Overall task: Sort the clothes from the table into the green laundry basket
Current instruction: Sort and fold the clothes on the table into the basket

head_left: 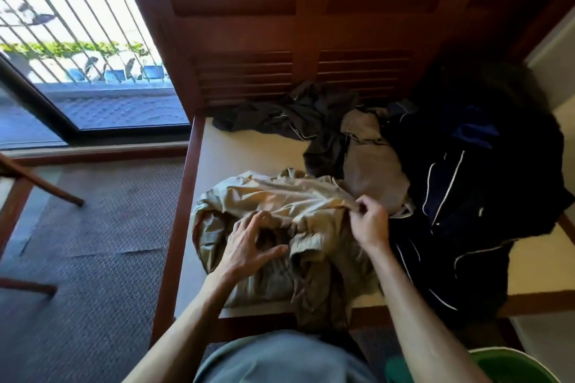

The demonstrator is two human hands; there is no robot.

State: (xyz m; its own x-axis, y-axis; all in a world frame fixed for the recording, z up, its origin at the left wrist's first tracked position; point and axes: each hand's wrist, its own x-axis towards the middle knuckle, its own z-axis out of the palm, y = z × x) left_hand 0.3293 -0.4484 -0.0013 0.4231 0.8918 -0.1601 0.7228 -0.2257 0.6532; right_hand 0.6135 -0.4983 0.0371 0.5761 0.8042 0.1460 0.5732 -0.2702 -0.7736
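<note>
A crumpled beige garment (280, 196) lies on the near part of the cream-topped table (224, 146), hanging a little over the front edge. My left hand (249, 246) rests on its folds with fingers spread, holding nothing. My right hand (368, 221) pinches the beige garment's right edge between thumb and fingers. A grey garment (373, 165) and a dark grey one (295, 112) lie further back. A navy jacket with white piping (460, 196) covers the table's right side. The green laundry basket (510, 364) shows only its rim at the bottom right, by my right forearm.
A dark red louvred wooden panel (295, 25) stands right behind the table. Left of the table is grey carpet (93, 242), with wooden chair legs (37, 183) at the far left. A barred glass door (77, 40) fills the upper left.
</note>
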